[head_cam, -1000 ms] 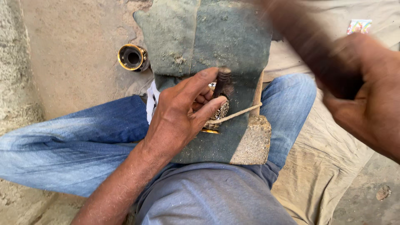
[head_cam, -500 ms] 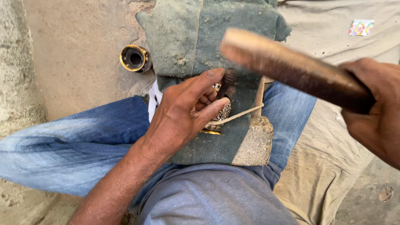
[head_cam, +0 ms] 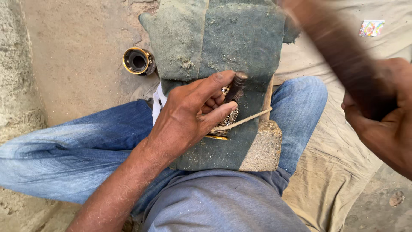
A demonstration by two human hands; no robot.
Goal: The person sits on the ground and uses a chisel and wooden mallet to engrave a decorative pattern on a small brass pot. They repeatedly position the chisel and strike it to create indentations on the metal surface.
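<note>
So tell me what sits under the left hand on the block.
Under the left hand lies a small engraved brass piece on the cloth-covered block, with a dark punch held upright on it. The fingers cover most of the piece.

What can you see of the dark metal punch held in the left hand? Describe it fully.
The dark metal punch is a short, slim rod with a flattened, worn top end. It stands nearly upright, tilted slightly, pinched between the thumb and fingers of the left hand. Its lower tip is hidden, aimed at the patterned gold-rimmed metal piece on the cloth-covered block.
</note>
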